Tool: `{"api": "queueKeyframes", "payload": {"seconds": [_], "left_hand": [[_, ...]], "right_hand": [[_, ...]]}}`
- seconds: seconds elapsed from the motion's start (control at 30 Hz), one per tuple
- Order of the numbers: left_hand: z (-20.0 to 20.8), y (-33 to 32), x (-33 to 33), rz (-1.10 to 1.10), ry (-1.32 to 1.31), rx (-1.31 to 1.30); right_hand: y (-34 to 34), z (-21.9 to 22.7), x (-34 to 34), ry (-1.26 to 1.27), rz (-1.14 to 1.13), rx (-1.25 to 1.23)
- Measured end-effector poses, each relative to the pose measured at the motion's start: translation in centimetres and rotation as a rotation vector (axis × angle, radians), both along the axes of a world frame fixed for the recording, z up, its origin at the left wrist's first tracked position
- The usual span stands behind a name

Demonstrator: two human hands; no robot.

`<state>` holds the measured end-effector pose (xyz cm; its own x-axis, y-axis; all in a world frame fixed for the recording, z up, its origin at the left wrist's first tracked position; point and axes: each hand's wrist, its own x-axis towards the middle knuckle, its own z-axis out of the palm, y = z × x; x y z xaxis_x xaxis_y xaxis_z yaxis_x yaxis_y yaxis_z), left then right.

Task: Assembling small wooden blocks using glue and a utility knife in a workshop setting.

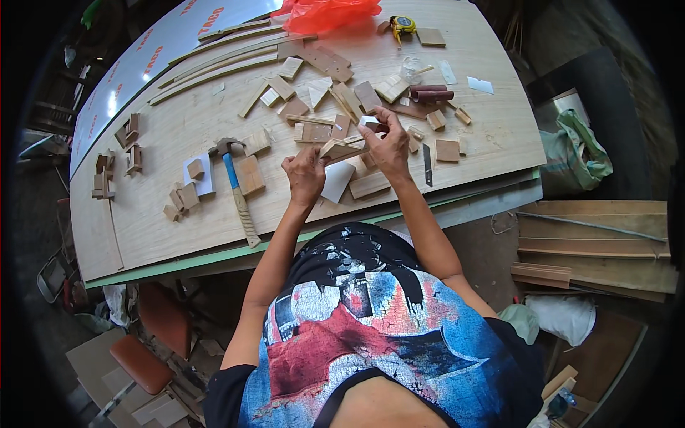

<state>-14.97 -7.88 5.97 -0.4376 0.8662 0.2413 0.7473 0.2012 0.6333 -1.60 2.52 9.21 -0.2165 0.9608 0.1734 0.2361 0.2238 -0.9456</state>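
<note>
Holding a wooden piece [335,149] in the left hand [305,173], a small white-topped bit [368,121] in the right hand [389,148]

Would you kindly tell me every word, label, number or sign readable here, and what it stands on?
White sheet: repeated orange lettering, readable, but I won't copy its wording.
Yellow-and-black tape measure: markings too small to read.
Shirt: colourful print, no words I can make out.
</note>
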Motion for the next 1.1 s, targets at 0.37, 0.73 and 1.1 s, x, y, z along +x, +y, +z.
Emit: {"api": "queueKeyframes", "payload": {"seconds": [0.37,0.73,1.1], "left_hand": [[1.0,0.9,1.0,-0.053,-0.004,0.069],[1.8,1.1,0.8,-0.077,-0.038,0.035],[2.3,1.1,0.6,-0.059,-0.084,-0.018]], "right_hand": [[2.1,0.1,2.9,0.039,0.109,-0.117],[2.1,1.9,2.7,-0.057,0.286,-0.029],[1.8,2.4,2.6,-0.116,0.329,0.04]]}}
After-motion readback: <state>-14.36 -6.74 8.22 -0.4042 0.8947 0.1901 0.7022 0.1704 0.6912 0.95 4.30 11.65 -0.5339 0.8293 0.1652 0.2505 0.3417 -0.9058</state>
